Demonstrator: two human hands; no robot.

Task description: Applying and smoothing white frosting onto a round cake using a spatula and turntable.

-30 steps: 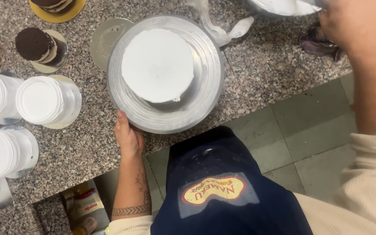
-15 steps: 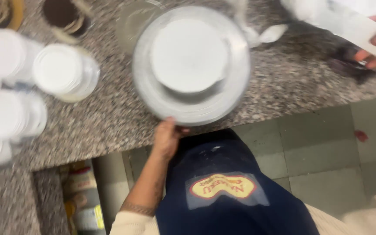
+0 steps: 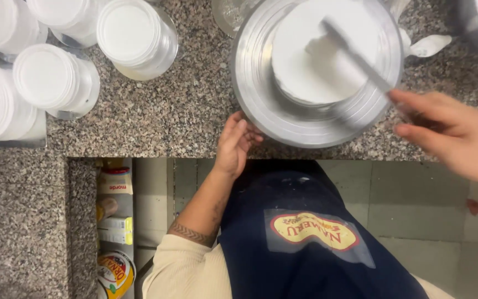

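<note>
A round white-frosted cake (image 3: 316,66) sits on a silver metal turntable (image 3: 261,105) on the speckled granite counter (image 3: 156,122). My left hand (image 3: 234,145) rests against the turntable's near left rim, fingers curled at its edge. My right hand (image 3: 449,133) holds a long metal spatula (image 3: 355,58) whose blade lies across the cake top with a lump of white cream at its tip. The spatula and right hand are motion-blurred.
Several clear jars with white lids (image 3: 131,36) stand at the counter's left. A white piping bag (image 3: 430,44) lies right of the turntable. Below the counter edge are shelves with packaged goods (image 3: 114,221) and a tiled floor (image 3: 416,210). I wear a dark blue apron (image 3: 305,243).
The view shifted so the turntable now sits to the right. My right hand has come in with the spatula and laid cream on the cake top. My left hand stays at the rim.
</note>
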